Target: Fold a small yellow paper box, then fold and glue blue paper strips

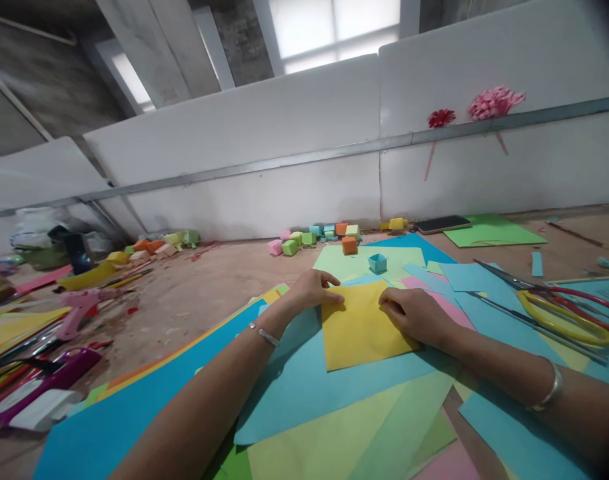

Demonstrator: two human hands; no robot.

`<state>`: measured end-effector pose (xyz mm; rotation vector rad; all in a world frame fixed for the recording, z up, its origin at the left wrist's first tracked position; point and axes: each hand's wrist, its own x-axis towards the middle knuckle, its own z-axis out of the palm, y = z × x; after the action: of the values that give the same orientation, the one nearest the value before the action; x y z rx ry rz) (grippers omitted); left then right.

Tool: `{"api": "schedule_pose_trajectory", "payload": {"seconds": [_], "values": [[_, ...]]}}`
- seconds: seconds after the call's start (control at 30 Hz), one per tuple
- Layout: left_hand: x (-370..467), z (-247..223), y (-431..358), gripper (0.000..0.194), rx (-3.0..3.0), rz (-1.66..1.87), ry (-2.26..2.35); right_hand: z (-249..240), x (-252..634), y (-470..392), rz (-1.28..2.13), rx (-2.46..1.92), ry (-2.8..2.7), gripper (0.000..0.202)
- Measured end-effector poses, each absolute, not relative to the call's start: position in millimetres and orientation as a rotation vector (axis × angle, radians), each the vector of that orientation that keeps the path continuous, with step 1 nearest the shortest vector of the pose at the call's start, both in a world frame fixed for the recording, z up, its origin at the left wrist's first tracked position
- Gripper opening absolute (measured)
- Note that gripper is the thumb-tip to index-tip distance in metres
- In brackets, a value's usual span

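A square sheet of yellow paper (pixel 367 333) lies over light blue paper (pixel 294 393) in front of me. My left hand (pixel 314 291) pinches its upper left corner, thumb on top of the sheet. At the upper right edge, my right hand (pixel 409 312) has its fingers curled together on the same sheet. Just beyond the yellow paper, a small open light blue paper box (pixel 377 263) stands on pale green paper (pixel 334 259), with an orange paper cube (pixel 349 245) behind it to the left.
Scissors with yellow handles (pixel 564 320) and a red-handled pair lie at the right. Small paper cubes (pixel 289 247) and a dark phone (pixel 442 224) sit near the wall. A pink glue gun (pixel 79 310) and purple tool (pixel 49 383) are at the left.
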<state>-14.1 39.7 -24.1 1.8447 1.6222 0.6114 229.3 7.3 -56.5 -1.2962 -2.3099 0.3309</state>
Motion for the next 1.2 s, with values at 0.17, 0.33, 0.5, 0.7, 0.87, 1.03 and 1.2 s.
{"api": "schedule_pose_trajectory", "payload": {"seconds": [0.17, 0.33, 0.5, 0.7, 0.87, 1.03, 1.2], "values": [[-9, -29, 38, 0.029, 1.858, 0.642, 1.564, -56, 229, 6, 0.263, -1.231, -2.328, 0.020], [-2, -29, 35, 0.022, 1.874, 0.693, 1.438, -50, 226, 0, 0.025, -1.189, -2.298, 0.019], [-3, -34, 36, 0.023, 1.896, 0.705, 1.401, -51, 219, -8, -0.123, -0.938, -2.556, 0.026], [-4, -26, 35, 0.026, 1.993, 0.653, 1.371, -53, 216, -8, -0.035, -0.929, -2.661, 0.023], [7, 4, 17, 0.013, 2.189, 0.460, 1.383, -46, 217, -9, -0.010, -0.965, -2.726, 0.027], [30, 11, -25, 0.016, 2.496, 0.274, 1.457, -41, 213, -17, -0.064, -1.065, -2.826, 0.021], [41, -17, -64, 0.022, 2.787, 0.145, 1.548, -56, 201, -60, -0.247, -1.191, -2.866, 0.022]]}}
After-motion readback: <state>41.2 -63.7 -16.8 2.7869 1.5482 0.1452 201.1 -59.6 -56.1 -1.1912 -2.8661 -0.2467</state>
